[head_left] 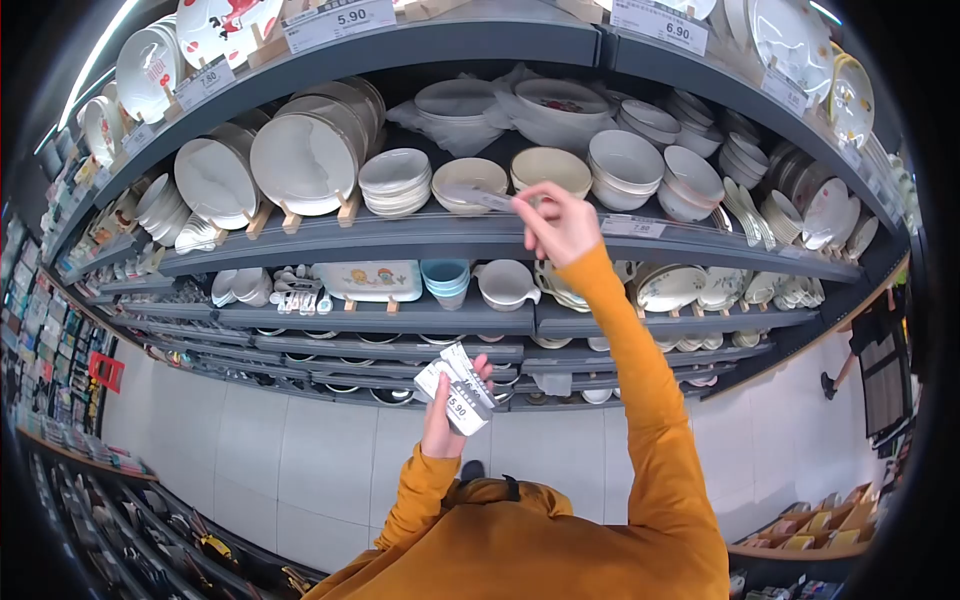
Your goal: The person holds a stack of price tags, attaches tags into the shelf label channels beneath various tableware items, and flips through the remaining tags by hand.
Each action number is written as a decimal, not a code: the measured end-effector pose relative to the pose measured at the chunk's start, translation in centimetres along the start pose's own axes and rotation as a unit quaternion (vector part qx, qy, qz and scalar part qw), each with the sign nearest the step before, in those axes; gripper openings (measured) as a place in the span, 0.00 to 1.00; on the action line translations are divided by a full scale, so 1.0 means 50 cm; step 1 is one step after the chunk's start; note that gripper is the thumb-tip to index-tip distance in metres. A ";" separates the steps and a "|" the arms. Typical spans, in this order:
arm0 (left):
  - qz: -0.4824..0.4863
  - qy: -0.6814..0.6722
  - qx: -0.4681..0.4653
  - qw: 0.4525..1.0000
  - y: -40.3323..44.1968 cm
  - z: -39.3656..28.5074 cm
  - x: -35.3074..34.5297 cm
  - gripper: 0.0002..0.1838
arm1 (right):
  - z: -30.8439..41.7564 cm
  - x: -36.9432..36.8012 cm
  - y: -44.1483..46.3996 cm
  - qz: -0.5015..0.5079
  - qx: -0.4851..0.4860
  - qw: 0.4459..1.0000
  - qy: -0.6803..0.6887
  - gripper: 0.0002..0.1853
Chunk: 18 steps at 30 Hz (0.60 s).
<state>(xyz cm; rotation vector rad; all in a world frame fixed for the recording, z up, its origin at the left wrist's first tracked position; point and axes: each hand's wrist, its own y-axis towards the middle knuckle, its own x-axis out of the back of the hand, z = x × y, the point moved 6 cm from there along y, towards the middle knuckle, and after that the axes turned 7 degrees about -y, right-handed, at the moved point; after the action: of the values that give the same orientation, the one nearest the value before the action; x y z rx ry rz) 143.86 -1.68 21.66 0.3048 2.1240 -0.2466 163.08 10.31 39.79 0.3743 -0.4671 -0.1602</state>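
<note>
My left hand (441, 420) is low in front of my body, its fingers closed on several price tags (457, 392) fanned over each other; one reads 15.90. My right hand (560, 226) reaches up to the shelf, thumb and fingers pinching the end of a thin price tag (487, 198). That tag is seen almost edge-on, in front of a cream bowl (469, 180). Just behind my right hand stands a second cream bowl (551, 171). Below it runs the dark shelf edge (400, 241), where a 7.80 tag (632, 227) sits to the right of my wrist.
White plates (303, 165) stand in wooden holders at left. Stacked small bowls (395, 178) and large white bowls (625, 165) flank the cream ones. An upper shelf (500, 42) overhangs. Blue cups (445, 280) are one shelf lower. Another person's leg (840, 370) shows at far right.
</note>
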 end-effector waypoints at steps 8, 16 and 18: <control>0.037 0.025 -0.003 0.999 0.032 -0.009 -0.013 0.28 | -0.161 -0.181 -0.347 0.168 -0.203 0.947 0.186 0.07; 0.018 0.051 0.080 0.995 0.058 -0.010 0.002 0.24 | -0.058 0.172 -0.179 -0.212 -0.045 0.957 -0.192 0.15; 0.016 0.057 0.103 0.993 0.058 -0.001 -0.006 0.25 | -0.061 0.236 -0.131 -0.204 -0.051 0.923 -0.322 0.16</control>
<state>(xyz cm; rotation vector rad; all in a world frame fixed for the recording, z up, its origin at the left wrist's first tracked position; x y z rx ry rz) 144.89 1.07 21.76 0.4845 2.2083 -0.4403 174.48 2.45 39.57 0.3066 -1.0233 -0.7253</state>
